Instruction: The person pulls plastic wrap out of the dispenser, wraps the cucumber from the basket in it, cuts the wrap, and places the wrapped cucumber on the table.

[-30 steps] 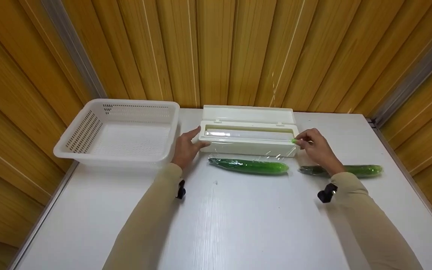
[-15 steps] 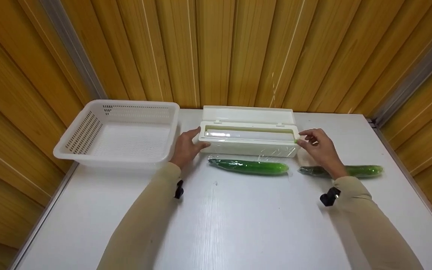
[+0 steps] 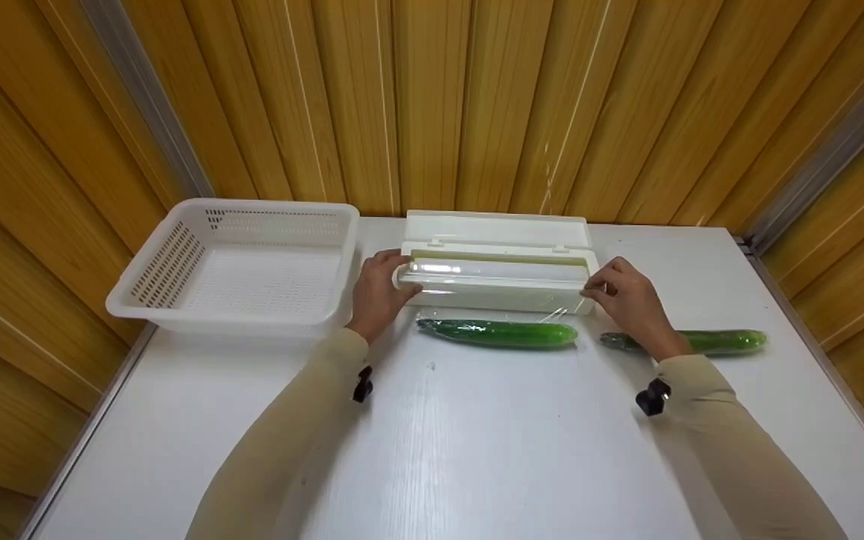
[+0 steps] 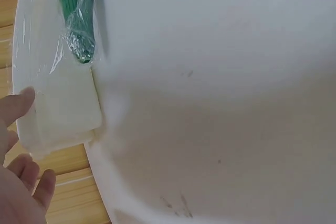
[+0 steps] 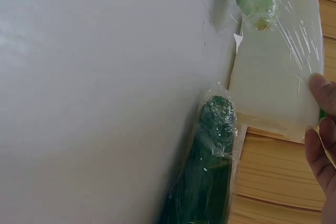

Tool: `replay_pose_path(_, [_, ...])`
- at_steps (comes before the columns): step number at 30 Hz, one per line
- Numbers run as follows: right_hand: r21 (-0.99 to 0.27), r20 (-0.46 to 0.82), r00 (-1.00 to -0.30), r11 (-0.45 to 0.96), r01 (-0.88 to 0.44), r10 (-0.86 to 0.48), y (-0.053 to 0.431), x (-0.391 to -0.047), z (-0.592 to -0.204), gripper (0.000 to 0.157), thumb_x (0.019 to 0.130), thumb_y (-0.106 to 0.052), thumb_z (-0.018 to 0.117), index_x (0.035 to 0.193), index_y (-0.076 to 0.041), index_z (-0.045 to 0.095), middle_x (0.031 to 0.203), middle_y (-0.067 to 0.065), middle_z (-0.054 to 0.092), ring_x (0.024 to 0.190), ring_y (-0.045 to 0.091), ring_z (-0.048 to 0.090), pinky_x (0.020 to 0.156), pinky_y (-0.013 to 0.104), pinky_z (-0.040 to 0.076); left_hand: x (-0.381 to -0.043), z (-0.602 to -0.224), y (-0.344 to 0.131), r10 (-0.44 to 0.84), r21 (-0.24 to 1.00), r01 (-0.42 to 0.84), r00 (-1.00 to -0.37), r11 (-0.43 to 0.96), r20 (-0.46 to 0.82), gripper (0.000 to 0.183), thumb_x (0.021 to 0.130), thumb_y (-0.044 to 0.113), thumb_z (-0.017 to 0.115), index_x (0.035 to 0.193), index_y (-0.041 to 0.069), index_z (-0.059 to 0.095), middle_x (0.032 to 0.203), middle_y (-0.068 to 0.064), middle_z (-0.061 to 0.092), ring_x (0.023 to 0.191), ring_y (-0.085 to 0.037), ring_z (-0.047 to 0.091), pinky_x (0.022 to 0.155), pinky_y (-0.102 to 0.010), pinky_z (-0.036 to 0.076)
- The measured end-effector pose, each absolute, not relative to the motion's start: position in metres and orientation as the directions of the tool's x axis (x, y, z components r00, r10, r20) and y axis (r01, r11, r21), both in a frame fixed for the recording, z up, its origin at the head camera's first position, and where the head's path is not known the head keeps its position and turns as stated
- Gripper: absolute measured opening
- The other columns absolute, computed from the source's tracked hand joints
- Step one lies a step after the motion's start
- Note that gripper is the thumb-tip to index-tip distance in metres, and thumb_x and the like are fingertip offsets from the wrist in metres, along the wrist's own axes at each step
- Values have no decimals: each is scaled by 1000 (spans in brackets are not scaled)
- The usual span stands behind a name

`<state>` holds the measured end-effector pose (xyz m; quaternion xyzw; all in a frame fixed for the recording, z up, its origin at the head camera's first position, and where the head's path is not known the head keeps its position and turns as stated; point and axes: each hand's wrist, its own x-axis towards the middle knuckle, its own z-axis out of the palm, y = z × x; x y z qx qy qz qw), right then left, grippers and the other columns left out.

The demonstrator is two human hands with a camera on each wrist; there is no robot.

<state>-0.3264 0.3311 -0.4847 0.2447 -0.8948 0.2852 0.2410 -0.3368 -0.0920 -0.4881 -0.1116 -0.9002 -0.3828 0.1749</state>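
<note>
A white cling film dispenser (image 3: pixel 492 298) stands at the back with its lid tipped back and a film roll (image 3: pixel 492 270) inside. Clear cling film (image 3: pixel 507 289) drapes over its front and reaches a wrapped cucumber (image 3: pixel 497 334) in front of it. At the dispenser's left end, my left hand (image 3: pixel 379 294) pinches the film's edge, thumb in front. My right hand (image 3: pixel 631 304) pinches the film at the other end. A bit of green (image 5: pixel 322 114) shows behind the right thumb in the right wrist view. Under my right wrist lies a second wrapped cucumber (image 3: pixel 728 342).
A white perforated basket (image 3: pixel 233 315) sits on the left of the white table (image 3: pixel 477 442). Wood-patterned panels (image 3: pixel 432 105) rise directly behind the dispenser. Metal frame strips run along the table's sides.
My right hand has shifted from the dispenser's green piece slightly left onto the film. My left fingers have come over the dispenser's left end. The cucumbers and basket stay put.
</note>
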Motion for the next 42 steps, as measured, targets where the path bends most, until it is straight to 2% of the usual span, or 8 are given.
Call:
replay_pose_path(7, [-406,554,-771,706,-580,-314,328,-322,-486,18,85,10,82,90,-1,70,90,8,57,74,18,54,65,17,39,-328,-495,-89,87,602,448,-842,661,532,15,87,9,90,93,10,76,108,-8,60,93,-25,64,75,-41,55])
replay_pose_path(12, [-470,524,-783,653,-593,-334,327,-317,-487,21,86,14,78,95,-1,66,96,7,61,78,18,60,68,23,51,-326,-494,-95,151,749,448,-889,489,432,13,87,3,88,89,7,76,92,-2,68,77,-17,66,70,-29,55])
replay_pose_path(16, [-523,496,-798,617,-589,-342,327,-310,-483,23,87,15,76,101,0,66,97,6,68,81,18,65,69,29,57,-325,-489,-100,173,886,311,-948,345,266,11,90,-2,83,95,5,76,92,-5,74,75,-19,71,69,-28,59])
replay_pose_path(20, [-560,461,-823,610,-560,-331,326,-302,-479,18,91,11,76,101,-1,68,98,6,74,82,17,68,70,19,54,-323,-486,-104,197,927,235,-963,291,182,11,94,-5,78,101,2,76,97,-8,75,82,-21,75,74,-31,62])
replay_pose_path(26, [-602,431,-844,595,-532,-319,324,-290,-472,15,93,7,77,104,0,69,96,9,75,84,20,73,71,14,54,-316,-482,-106,235,908,284,-948,307,217,12,95,0,79,106,0,80,99,-5,78,89,-20,74,80,-30,61])
replay_pose_path(32, [-579,493,-781,525,-624,-384,325,-280,-470,23,87,16,77,104,2,73,98,7,75,85,29,72,75,14,55,-307,-480,-109,274,891,343,-924,296,265,5,94,1,81,99,2,81,97,-6,78,88,-19,73,78,-27,59])
replay_pose_path(36, [-553,514,-740,492,-672,-433,327,-273,-471,29,84,20,77,103,-1,75,99,6,73,86,27,72,75,16,56,-301,-479,-110,300,885,361,-914,294,273,5,92,1,81,95,5,81,95,-7,78,85,-18,73,76,-27,59])
replay_pose_path(42, [-576,495,-743,470,-669,-451,328,-262,-475,32,84,21,77,99,-7,74,99,4,72,88,24,72,73,19,58,-294,-482,-115,359,878,391,-889,277,284,7,91,-1,81,96,4,81,95,-5,78,85,-19,74,78,-28,60])
